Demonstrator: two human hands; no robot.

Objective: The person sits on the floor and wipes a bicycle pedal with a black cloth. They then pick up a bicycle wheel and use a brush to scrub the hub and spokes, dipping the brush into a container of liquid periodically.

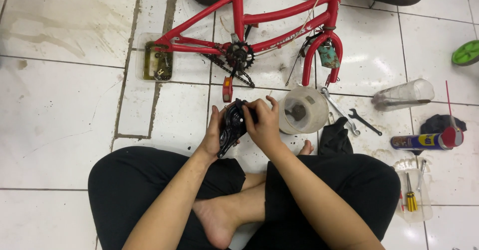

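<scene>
Black bike part point(231, 126) held above my crossed legs, my left hand point(212, 136) cupping it from behind, my right hand point(263, 124) gripping its top, red bicycle point(259, 18) lying ahead, clear plastic tub point(302, 110) just right.

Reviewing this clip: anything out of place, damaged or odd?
Yes. The red bicycle lies on the tiled floor, its chain sagging off the sprocket. Wrenches lie scattered beside a clear tub. Both hands hold a black part.
</scene>
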